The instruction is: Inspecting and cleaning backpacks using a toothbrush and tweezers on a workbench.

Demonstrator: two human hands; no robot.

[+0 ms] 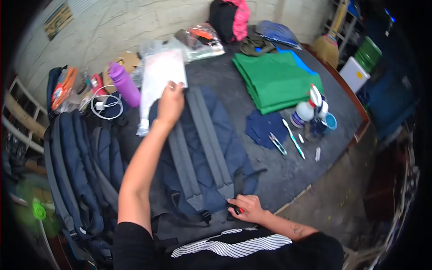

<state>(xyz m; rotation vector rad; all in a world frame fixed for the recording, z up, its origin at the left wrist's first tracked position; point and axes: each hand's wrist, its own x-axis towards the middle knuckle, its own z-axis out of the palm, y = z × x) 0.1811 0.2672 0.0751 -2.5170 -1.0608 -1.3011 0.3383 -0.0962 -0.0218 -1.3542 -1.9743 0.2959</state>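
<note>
- My left hand (170,104) grips the top of the navy backpack (202,153), lying straps-up mid-tabletop (288,175); my right hand (246,208) pinches a strap buckle at its near end.
- The clear plastic bag (157,83) under my left hand may slip and drag.
- The near tabletop edge sits close; scissors (277,143) and spray bottle (306,110) crowd the right.

left arm outstretched, right hand (246,208) (near) clenched

Backpack (202,153) flat on table (288,175), stacked backpacks (76,171) left, folded cloth (274,78) behind right, bottle (124,83) behind left
</note>
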